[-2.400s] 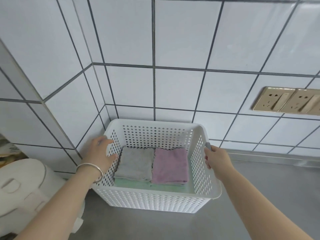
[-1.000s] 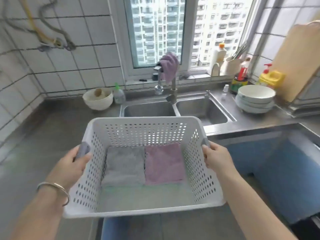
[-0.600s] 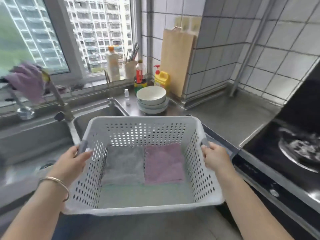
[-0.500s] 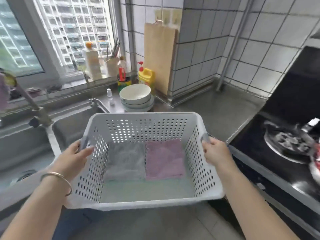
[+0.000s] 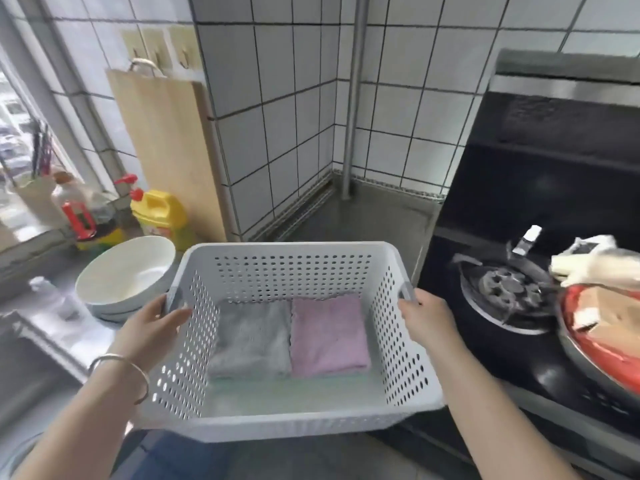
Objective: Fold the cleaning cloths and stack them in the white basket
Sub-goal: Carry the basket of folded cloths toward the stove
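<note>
Folding looks finished: grey cloth (image 5: 250,340) and pink cloth (image 5: 327,332) lie folded, touching side by side, at the far end of the white basket (image 5: 294,419). Left hand (image 5: 152,329) and right hand (image 5: 426,318) curl their fingers around its side handles, holding it in the air. Next move, likely: find bare counter (image 5: 367,220) and lower it level.
</note>
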